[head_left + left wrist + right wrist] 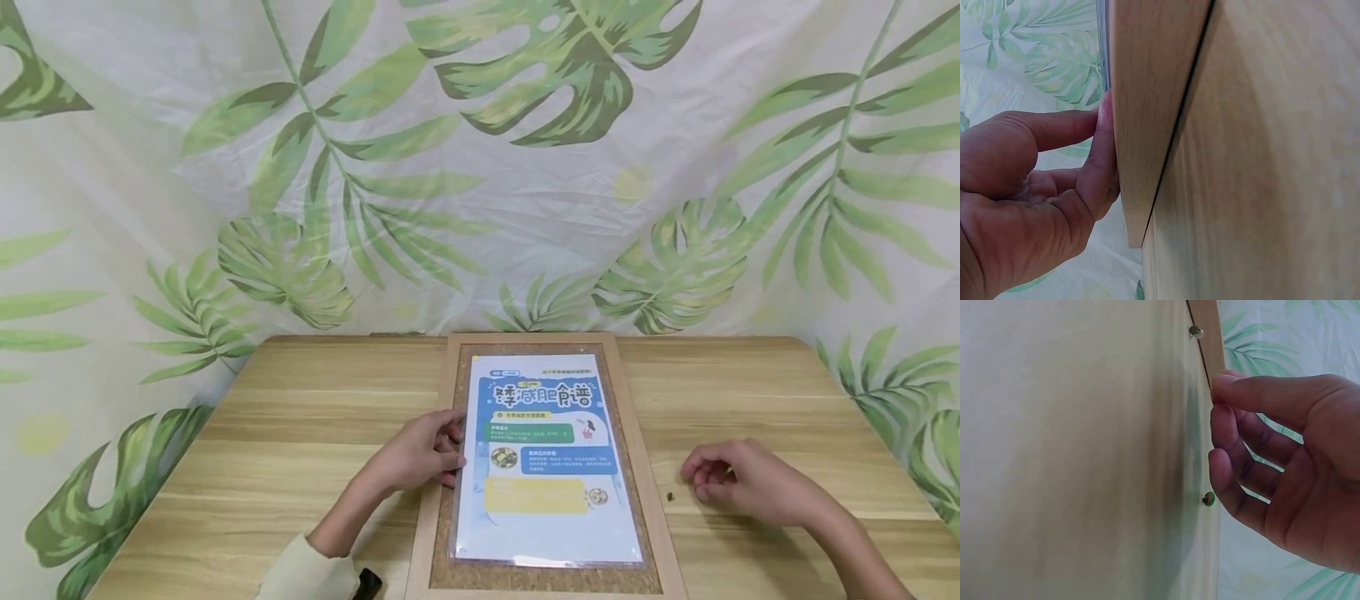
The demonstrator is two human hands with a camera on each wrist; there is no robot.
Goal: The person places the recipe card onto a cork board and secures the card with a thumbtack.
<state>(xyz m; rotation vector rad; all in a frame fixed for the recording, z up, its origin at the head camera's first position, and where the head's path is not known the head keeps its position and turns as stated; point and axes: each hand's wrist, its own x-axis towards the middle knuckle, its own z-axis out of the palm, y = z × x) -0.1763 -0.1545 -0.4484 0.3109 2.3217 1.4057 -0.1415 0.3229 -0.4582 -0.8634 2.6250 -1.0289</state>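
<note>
A laminated poster [551, 533] with a blue heading and green, blue and yellow panels lies on a wood-framed cork board [555, 579]. At the poster's left edge, my left hand [423, 450] pinches the sheet between thumb and index finger; in the left wrist view its fingers lean against the frame's side [1154, 112]. Right of the board, my right hand [750, 483] is low over the table, thumb and index tips together on a thumbtack [1212, 394], of which only a tiny golden edge shows. Another thumbtack [670, 497] lies between this hand and the board.
In the right wrist view a further thumbtack [1209, 499] is on the table below the fingers. The wooden table [337, 392] ends at a leaf-print cloth [480, 208] behind it. A yellow spot [475, 357] marks the poster's top left corner.
</note>
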